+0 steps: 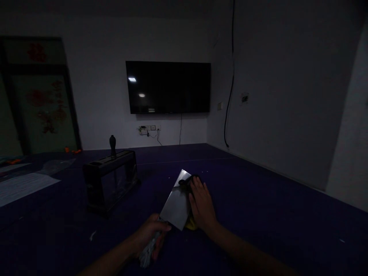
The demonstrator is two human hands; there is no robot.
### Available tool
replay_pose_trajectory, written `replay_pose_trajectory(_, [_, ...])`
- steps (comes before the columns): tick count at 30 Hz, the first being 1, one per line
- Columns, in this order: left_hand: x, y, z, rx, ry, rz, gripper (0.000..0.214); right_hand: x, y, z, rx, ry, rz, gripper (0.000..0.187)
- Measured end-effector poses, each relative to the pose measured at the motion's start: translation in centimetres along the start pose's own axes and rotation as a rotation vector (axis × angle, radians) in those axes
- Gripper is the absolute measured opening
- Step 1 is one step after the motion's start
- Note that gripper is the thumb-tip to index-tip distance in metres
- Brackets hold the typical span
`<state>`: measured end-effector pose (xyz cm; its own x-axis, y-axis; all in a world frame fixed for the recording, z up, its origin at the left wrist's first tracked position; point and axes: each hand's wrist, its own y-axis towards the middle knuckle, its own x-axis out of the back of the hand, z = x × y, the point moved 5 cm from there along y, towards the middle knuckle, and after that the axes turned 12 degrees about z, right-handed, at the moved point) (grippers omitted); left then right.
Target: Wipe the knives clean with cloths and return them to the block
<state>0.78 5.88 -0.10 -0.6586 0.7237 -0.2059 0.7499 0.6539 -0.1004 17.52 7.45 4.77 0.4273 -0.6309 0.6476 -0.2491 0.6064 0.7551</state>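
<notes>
1. Handle (pixel 146 255) wrapped in crumpled pale-grey material sat in my left hand (pixel 152 232), my fingers curled around it and my thumb towards the blade.
2. From it, a flat, silvery, rectangular metal blade (pixel 174 207) slanted up and away in front of me, above a deep purple-blue surface (pixel 258 218).
3. My right hand (pixel 202 203) lay flat, fingers extended, pressing a soft black cloth (pixel 185 181) to the blade's right side; a yellow patch (pixel 191 223) below my palm might have been part of it.
4. Much of the metal face lay uncovered, and the cloth reached only its right part. How much was finished or left, I could not tell in that dimness.
5. Left of the blade and apart from it, a black, box-shaped stand (pixel 94 188) with see-through sides was the nearest obstacle; a dark, rounded handle-like piece (pixel 112 142) rose from its top.
6. Farther left lay white printed paper (pixel 24 188) and crumpled clear plastic (pixel 56 165).
7. Beyond everything, a wide black television (pixel 169 88) hung on the wall.
</notes>
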Motion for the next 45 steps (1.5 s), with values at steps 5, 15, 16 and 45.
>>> replay_pose_trajectory(5, [0.3,0.1,0.2,0.010,-0.010,-0.040,0.023,0.1,-0.1,0.7,0.057,0.005,0.037,0.042])
replay_pose_trajectory(15, [0.3,0.3,0.1,-0.079,-0.032,-0.110,0.034,0.7,-0.5,2.1,0.194,0.011,0.093,0.039])
replay_pose_trajectory(16, [0.3,0.3,0.0,-0.094,-0.032,-0.121,0.035,0.7,-0.5,2.4,0.215,0.010,0.101,0.039])
replay_pose_trajectory(45, [0.8,0.2,0.5,-0.033,0.093,0.000,0.026,-0.3,0.3,0.1,-0.092,-0.129,0.103,0.045])
